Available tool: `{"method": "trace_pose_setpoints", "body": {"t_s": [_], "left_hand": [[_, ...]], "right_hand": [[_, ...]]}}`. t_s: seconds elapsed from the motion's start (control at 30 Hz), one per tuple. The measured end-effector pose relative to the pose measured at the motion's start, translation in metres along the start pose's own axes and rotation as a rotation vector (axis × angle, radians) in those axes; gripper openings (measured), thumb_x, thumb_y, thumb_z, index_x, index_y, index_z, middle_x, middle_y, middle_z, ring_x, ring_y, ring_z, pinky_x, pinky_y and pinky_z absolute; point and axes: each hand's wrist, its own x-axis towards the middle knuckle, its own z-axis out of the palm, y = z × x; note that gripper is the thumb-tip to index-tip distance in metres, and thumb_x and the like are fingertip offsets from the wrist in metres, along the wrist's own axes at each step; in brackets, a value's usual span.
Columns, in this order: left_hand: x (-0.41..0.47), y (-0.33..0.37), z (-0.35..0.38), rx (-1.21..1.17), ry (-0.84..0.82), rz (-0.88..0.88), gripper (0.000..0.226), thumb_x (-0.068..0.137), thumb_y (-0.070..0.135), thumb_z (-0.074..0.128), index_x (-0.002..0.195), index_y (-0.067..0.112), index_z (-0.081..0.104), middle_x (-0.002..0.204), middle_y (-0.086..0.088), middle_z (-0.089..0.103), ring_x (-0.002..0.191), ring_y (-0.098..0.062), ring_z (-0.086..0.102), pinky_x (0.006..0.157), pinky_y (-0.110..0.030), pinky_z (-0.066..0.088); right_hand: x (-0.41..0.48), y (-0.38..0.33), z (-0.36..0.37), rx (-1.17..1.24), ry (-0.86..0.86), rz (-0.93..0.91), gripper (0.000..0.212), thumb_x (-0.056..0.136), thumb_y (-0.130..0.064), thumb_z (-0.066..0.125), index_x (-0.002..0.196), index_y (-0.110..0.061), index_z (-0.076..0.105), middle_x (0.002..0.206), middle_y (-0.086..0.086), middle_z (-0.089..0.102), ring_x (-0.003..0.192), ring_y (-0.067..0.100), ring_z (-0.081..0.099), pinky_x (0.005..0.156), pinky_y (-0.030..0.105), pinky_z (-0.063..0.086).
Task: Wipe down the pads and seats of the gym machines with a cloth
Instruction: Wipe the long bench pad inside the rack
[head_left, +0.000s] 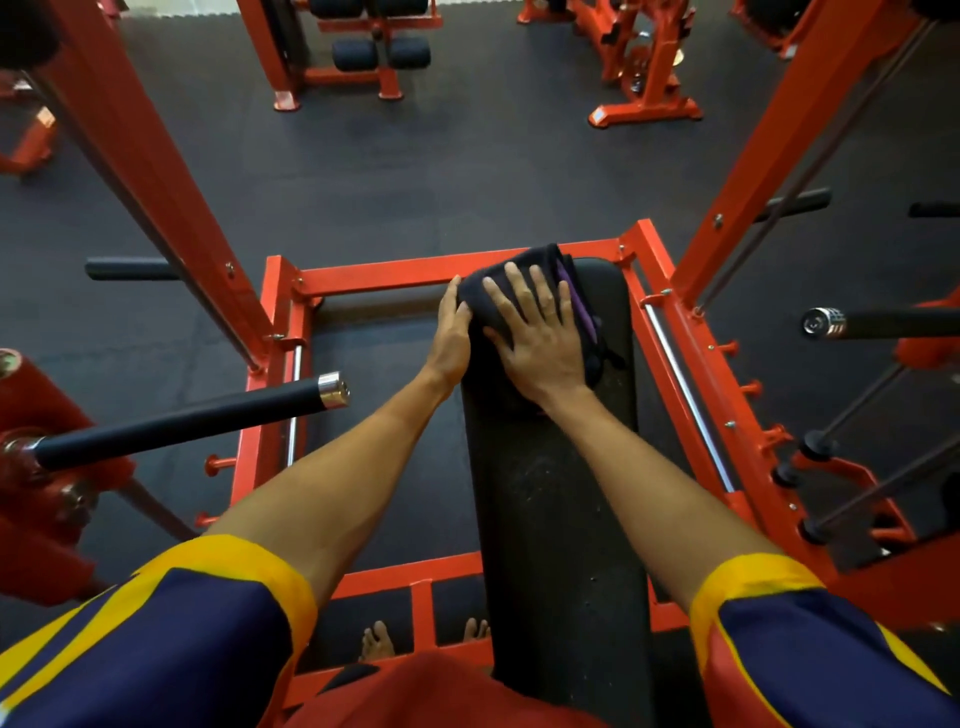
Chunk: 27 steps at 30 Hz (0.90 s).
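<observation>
The dark cloth (545, 257) (purple stripe along its right side) sits bunched at the far end of the black bench pad (556, 493). The right hand (540, 332) presses flat on it with fingers spread. The left hand (454, 332), fingers straight, touches its left edge.

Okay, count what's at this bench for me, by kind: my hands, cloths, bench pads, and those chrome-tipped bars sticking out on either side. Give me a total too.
hands: 2, the left hand and the right hand
cloth: 1
bench pad: 1
chrome-tipped bars: 2, one on the left and one on the right
total: 6
</observation>
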Motion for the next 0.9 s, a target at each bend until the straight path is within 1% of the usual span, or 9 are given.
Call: {"method": "trace_pose_setpoints", "body": {"t_s": [0.07, 0.13, 0.27, 0.37, 0.47, 0.6, 0.7, 0.8, 0.9], "left_hand": [[0.003, -0.001, -0.005, 0.083, -0.031, 0.004, 0.055, 0.108, 0.023, 0.035, 0.16, 0.014, 0.018, 0.166, -0.009, 0.021, 0.152, -0.02, 0.022, 0.125, -0.039, 0.02], [0.006, -0.003, -0.008, 0.139, -0.043, 0.01, 0.055, 0.109, 0.02, 0.037, 0.16, 0.015, 0.018, 0.166, -0.008, 0.02, 0.151, -0.02, 0.022, 0.125, -0.041, 0.02], [0.011, 0.0, -0.008, 0.248, -0.001, 0.04, 0.055, 0.106, 0.013, 0.043, 0.158, 0.009, 0.024, 0.163, -0.011, 0.027, 0.149, -0.022, 0.027, 0.124, -0.036, 0.023], [0.015, 0.006, -0.006, 0.352, 0.057, 0.143, 0.054, 0.099, 0.0, 0.047, 0.152, 0.003, 0.036, 0.156, -0.016, 0.037, 0.145, -0.025, 0.036, 0.121, -0.034, 0.027], [0.022, 0.015, -0.005, 0.447, 0.033, 0.247, 0.048, 0.097, 0.007, 0.056, 0.144, 0.005, 0.048, 0.146, -0.014, 0.051, 0.136, -0.024, 0.047, 0.116, -0.033, 0.035], [0.032, 0.022, -0.003, 0.653, -0.052, 0.324, 0.052, 0.095, 0.026, 0.066, 0.143, 0.01, 0.05, 0.142, -0.009, 0.053, 0.132, -0.022, 0.048, 0.113, -0.038, 0.04], [0.037, 0.027, -0.003, 0.755, -0.068, 0.356, 0.051, 0.099, 0.029, 0.061, 0.145, 0.012, 0.048, 0.145, -0.008, 0.051, 0.135, -0.022, 0.044, 0.113, -0.038, 0.037], [0.042, 0.035, -0.002, 0.821, -0.082, 0.395, 0.048, 0.099, 0.026, 0.058, 0.144, 0.011, 0.049, 0.145, -0.008, 0.053, 0.135, -0.024, 0.046, 0.114, -0.039, 0.038], [0.047, 0.038, 0.002, 0.931, -0.123, 0.411, 0.046, 0.101, 0.027, 0.055, 0.144, 0.012, 0.049, 0.144, -0.008, 0.054, 0.132, -0.025, 0.05, 0.111, -0.039, 0.041]], "right_hand": [[-0.003, 0.03, -0.007, -0.042, -0.002, 0.01, 0.06, 0.102, -0.05, 0.049, 0.157, -0.03, 0.039, 0.166, 0.007, 0.031, 0.155, 0.031, 0.023, 0.125, 0.057, 0.015], [0.008, 0.05, -0.011, -0.098, 0.019, 0.169, 0.059, 0.101, -0.053, 0.045, 0.155, -0.03, 0.043, 0.162, 0.008, 0.038, 0.153, 0.032, 0.029, 0.125, 0.058, 0.012], [0.066, 0.021, -0.014, -0.001, -0.064, 0.447, 0.05, 0.096, -0.051, 0.045, 0.133, -0.023, 0.065, 0.136, 0.007, 0.063, 0.137, 0.032, 0.047, 0.123, 0.059, 0.014], [0.079, -0.008, -0.012, 0.05, -0.124, 0.294, 0.046, 0.096, -0.05, 0.047, 0.125, -0.022, 0.068, 0.125, 0.005, 0.069, 0.126, 0.028, 0.056, 0.123, 0.054, 0.019], [0.063, 0.019, -0.017, 0.049, -0.081, 0.183, 0.051, 0.093, -0.061, 0.047, 0.126, -0.028, 0.067, 0.121, -0.002, 0.069, 0.121, 0.024, 0.058, 0.122, 0.049, 0.025], [0.054, 0.079, -0.03, 0.052, -0.06, 0.363, 0.05, 0.089, -0.067, 0.05, 0.115, -0.029, 0.069, 0.115, 0.0, 0.069, 0.115, 0.027, 0.061, 0.111, 0.046, 0.037], [0.063, 0.074, -0.023, 0.031, 0.01, 0.542, 0.053, 0.088, -0.066, 0.049, 0.108, -0.022, 0.07, 0.109, 0.006, 0.07, 0.109, 0.033, 0.063, 0.104, 0.047, 0.04], [0.078, 0.038, -0.011, -0.008, 0.056, 0.442, 0.054, 0.085, -0.066, 0.051, 0.107, -0.023, 0.074, 0.108, 0.001, 0.073, 0.108, 0.029, 0.064, 0.111, 0.049, 0.035], [0.072, 0.046, -0.01, 0.041, 0.053, 0.299, 0.05, 0.085, -0.065, 0.053, 0.103, -0.023, 0.074, 0.1, 0.001, 0.074, 0.099, 0.029, 0.066, 0.103, 0.048, 0.042]]}}
